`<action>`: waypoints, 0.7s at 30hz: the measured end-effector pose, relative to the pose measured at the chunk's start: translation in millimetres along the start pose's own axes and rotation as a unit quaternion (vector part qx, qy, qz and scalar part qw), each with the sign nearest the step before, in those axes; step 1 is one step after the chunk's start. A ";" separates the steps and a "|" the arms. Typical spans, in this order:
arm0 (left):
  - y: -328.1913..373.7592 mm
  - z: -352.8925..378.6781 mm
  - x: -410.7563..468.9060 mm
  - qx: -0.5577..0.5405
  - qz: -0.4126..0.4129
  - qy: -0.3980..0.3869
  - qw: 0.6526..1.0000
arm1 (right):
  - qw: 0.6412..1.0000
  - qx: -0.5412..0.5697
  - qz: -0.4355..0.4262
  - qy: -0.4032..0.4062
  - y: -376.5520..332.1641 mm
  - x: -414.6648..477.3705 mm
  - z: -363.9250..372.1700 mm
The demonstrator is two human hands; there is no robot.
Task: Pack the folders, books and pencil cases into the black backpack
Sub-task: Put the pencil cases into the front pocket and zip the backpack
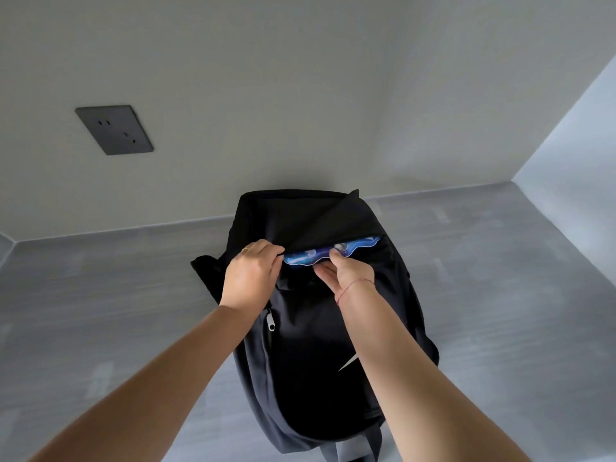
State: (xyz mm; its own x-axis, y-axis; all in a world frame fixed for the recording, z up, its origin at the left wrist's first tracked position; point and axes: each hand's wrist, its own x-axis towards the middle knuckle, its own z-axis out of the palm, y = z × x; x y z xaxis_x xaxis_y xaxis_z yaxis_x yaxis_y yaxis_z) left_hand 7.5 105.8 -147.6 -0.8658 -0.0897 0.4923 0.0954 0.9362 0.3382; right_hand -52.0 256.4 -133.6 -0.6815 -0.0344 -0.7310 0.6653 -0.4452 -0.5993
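Grey streaked surface [100, 295], meeting a pale wall [300, 95] along the back. Dark socket plate [114, 130] on the wall at left; a lighter panel [573, 145] closes the right side. Black backpack [300, 378] stands mid-surface against the wall, top open. Both forearms reach in from below. Left hand [251, 275], ring [245, 250] on one finger, curls its fingers round the edge of the top flap at the left end of the opening. Right hand [346, 273], red thread [353, 285] round the wrist, pinches a blue item [353, 248], thumb above and fingers beneath. The item is glossy, wavy-edged and sits mostly inside the opening; folder or pencil case, cannot tell. Silver zipper pull [271, 323] hangs on the bag's left front; white mark [348, 361] lower right.
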 end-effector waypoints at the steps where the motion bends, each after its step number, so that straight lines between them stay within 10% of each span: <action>1: 1.3 0.3 0.6 -0.003 0.001 0.005 1.000 | 1.000 0.007 0.000 0.003 0.5 1.6 1.5; 11: 1.2 -3.6 3.8 0.012 0.057 0.001 0.998 | 0.999 0.034 -0.020 0.031 14.0 13.5 34.4; 15: -1.3 -2.5 4.2 0.014 0.017 -0.009 1.000 | 0.978 -0.174 -0.114 0.030 14.3 16.3 20.4; 21: 9.1 7.8 7.7 0.021 -0.045 -0.023 0.999 | 0.681 -0.655 -0.324 0.047 -2.0 26.2 -25.3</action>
State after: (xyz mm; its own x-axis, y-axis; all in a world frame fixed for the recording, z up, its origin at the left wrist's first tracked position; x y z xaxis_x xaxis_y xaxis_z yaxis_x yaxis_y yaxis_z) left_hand -2.1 116.3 -147.0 -0.8912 -0.1590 0.4248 -0.0034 0.9389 0.3442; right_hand -63.5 279.0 -159.8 -0.9796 -0.1260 -0.1565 -0.0225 0.8427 -0.5379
